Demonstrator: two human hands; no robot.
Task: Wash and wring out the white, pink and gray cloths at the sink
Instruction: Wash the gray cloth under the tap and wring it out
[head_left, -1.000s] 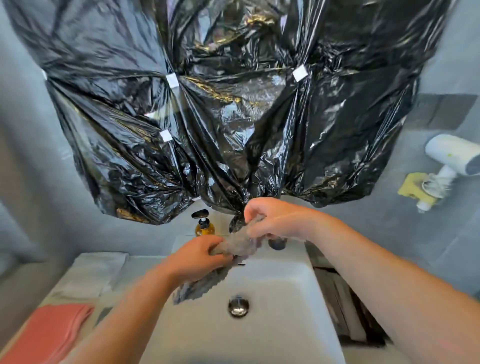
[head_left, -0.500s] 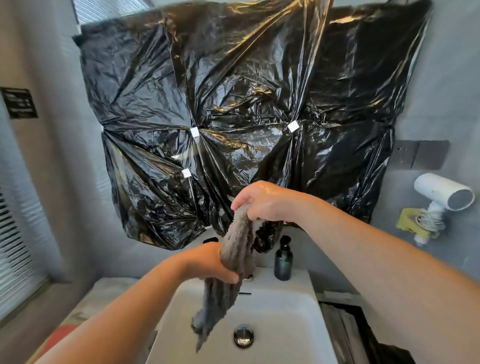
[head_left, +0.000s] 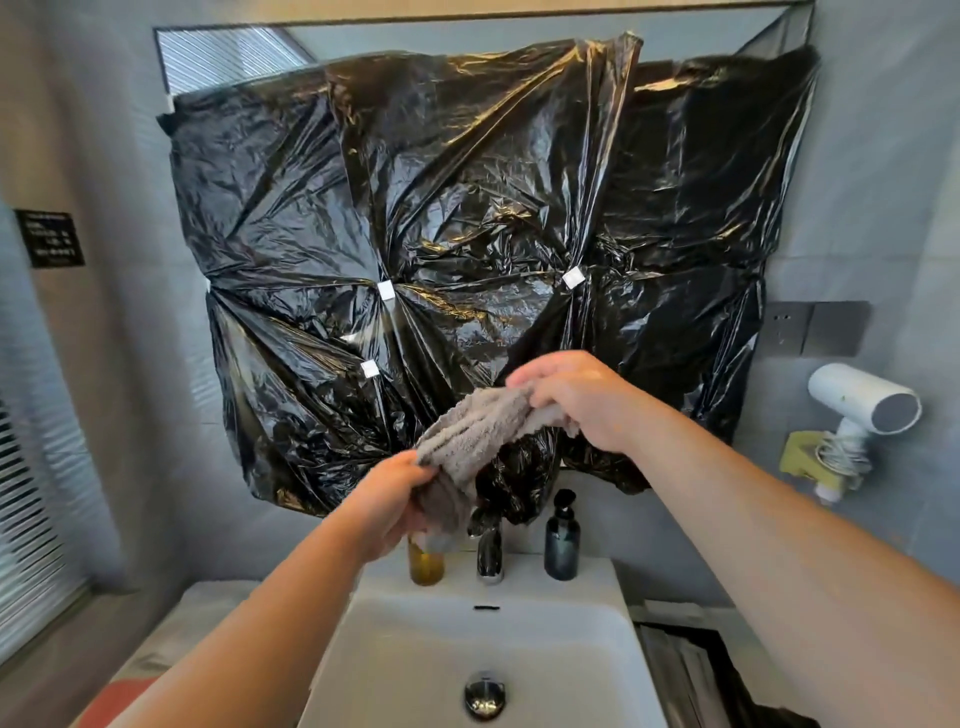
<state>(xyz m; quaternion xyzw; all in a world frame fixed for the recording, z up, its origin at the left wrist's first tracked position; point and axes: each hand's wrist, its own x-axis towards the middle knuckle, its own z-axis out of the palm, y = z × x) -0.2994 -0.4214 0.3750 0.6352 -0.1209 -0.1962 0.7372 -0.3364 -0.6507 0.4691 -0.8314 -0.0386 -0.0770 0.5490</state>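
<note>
Sink (head_left: 415, 639) below; L hand (head_left: 392, 501) & R hand (head_left: 576, 397) raised, fingers clenched on gray cloth (head_left: 472, 431).

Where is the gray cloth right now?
The gray cloth is mid-frame, stretched between the left hand and right hand, above the faucet.

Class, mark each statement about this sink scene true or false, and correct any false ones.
1. Both hands grip the grey terry cloth. True.
2. The cloth lies in the white ceramic basin. False: it is held up above the chrome tap.
3. Black plastic sheeting covers the mirror. True.
4. The white hairdryer hangs at the left. False: it hangs at the right.
</note>
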